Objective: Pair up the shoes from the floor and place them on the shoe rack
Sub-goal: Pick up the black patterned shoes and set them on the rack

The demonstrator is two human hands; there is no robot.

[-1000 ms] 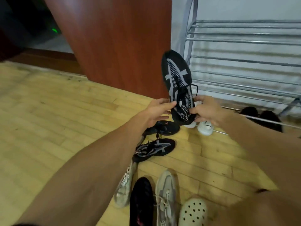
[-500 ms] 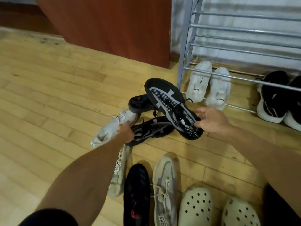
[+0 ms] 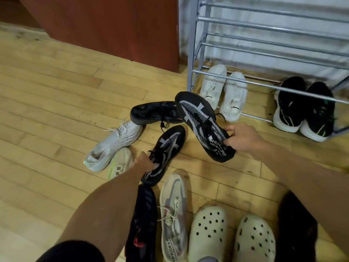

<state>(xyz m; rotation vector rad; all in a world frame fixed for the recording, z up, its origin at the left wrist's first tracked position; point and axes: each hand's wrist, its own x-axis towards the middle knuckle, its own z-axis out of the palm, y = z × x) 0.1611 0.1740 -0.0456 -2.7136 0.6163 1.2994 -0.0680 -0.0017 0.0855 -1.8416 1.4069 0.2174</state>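
- One black patterned shoe (image 3: 203,125) is held off the floor (image 3: 56,95) by the right hand (image 3: 243,138), whose fingers are closed on its heel opening.
- Its matching shoe (image 3: 166,154) lies on the floor, gripped at the collar by the left hand (image 3: 144,162).
- A white pair (image 3: 223,91) and a black pair (image 3: 304,108) are set on the bottom rails of the shoe rack (image 3: 264,35).
- Other loose shoes are scattered nearby on the floor.

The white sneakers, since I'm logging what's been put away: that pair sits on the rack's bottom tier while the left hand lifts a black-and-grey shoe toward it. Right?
Wrong hand. The head view shows the right hand lifting the black-and-grey shoe; the left hand is down at its mate on the floor. The white sneakers do sit on the rack's bottom tier.
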